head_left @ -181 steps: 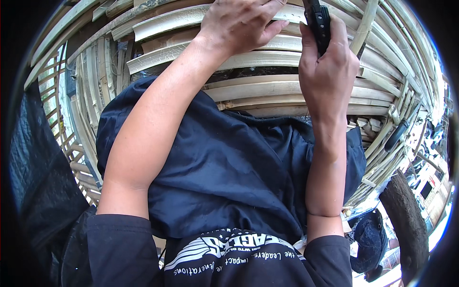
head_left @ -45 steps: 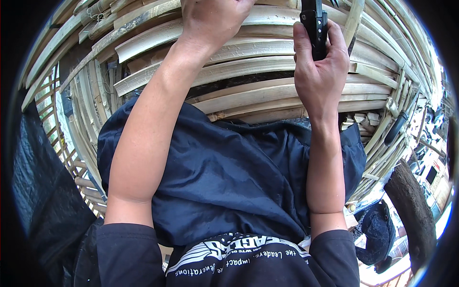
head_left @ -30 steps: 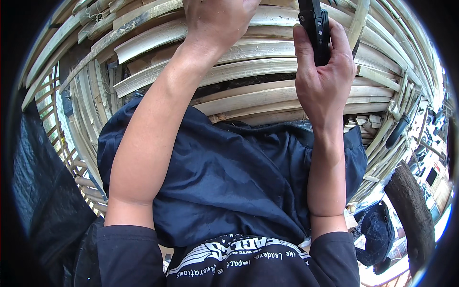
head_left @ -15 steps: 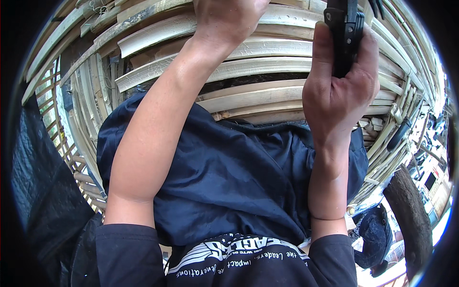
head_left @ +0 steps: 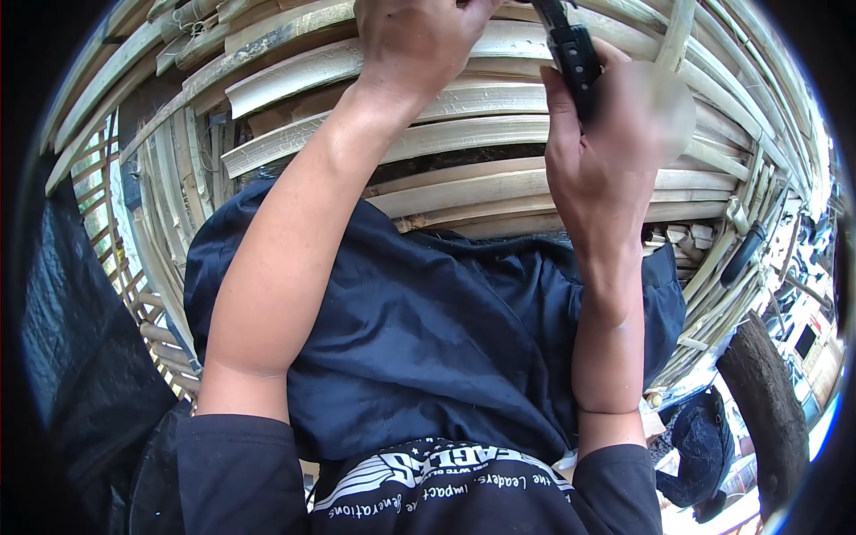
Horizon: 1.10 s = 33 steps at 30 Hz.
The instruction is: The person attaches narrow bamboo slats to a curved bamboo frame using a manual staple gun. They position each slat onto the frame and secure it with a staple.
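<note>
My right hand (head_left: 615, 125) is closed around the black riveted handle of a tool (head_left: 578, 67), whose narrower dark front part runs up past the top edge of the view. The tool's kind cannot be made out. A blurred patch covers part of this hand. My left hand (head_left: 419, 36) is at the top edge, just left of the tool's upper end. It looks closed, with its fingers curled and partly cut off by the edge; whatever they grip is hidden. Pale split bamboo strips (head_left: 481, 102) lie in rows beneath both hands.
Dark cloth (head_left: 428, 321) covers my lap. A black-handled object (head_left: 743, 254) rests among the strips at right, with a thick brown log (head_left: 767, 392) below it. Dark plastic sheeting (head_left: 80, 348) hangs at left, beside a bamboo lattice (head_left: 98, 196).
My right hand has moved left with the black-handled tool, bringing the tool's upper end near my left hand. The tool now leans to the upper left. My left hand has shifted slightly.
</note>
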{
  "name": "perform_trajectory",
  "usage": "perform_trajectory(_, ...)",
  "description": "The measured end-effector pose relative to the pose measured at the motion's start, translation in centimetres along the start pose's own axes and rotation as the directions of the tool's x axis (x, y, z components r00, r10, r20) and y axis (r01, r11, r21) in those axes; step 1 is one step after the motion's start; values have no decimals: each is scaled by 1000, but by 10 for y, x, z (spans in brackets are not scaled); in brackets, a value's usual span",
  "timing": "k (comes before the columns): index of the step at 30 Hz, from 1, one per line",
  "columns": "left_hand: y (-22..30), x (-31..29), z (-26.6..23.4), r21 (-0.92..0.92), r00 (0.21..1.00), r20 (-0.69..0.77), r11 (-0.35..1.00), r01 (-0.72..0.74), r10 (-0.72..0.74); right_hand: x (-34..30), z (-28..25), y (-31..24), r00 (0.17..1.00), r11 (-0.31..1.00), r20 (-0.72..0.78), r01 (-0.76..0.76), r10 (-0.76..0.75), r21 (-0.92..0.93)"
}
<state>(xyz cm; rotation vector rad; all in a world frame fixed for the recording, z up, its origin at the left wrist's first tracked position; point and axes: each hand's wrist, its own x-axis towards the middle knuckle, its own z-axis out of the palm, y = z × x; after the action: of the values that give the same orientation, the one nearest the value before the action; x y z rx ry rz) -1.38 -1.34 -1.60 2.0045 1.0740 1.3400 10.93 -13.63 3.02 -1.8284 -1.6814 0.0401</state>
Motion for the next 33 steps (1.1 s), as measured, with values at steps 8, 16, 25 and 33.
perform_trajectory(8, 9, 1, -4, 58, 1000, 8, 998, 8, -8, 0, -19, -13, 950, 962, -312, 107, -24, 252)
perform_trajectory(16, 6, 0, -3, 78, 998, -39, 996, -42, 46, 0, -6, -17, 976, 978, -216, 72, -29, 194)
perform_trajectory(25, 5, 0, -4, 115, 998, -22, 992, -54, 57, 2, -1, -11, 998, 997, -67, -3, 8, 81)
perform_trajectory(33, 8, -1, -2, 81, 994, -52, 992, -93, 97, 3, 1, -9, 997, 996, 22, 74, -73, -47)
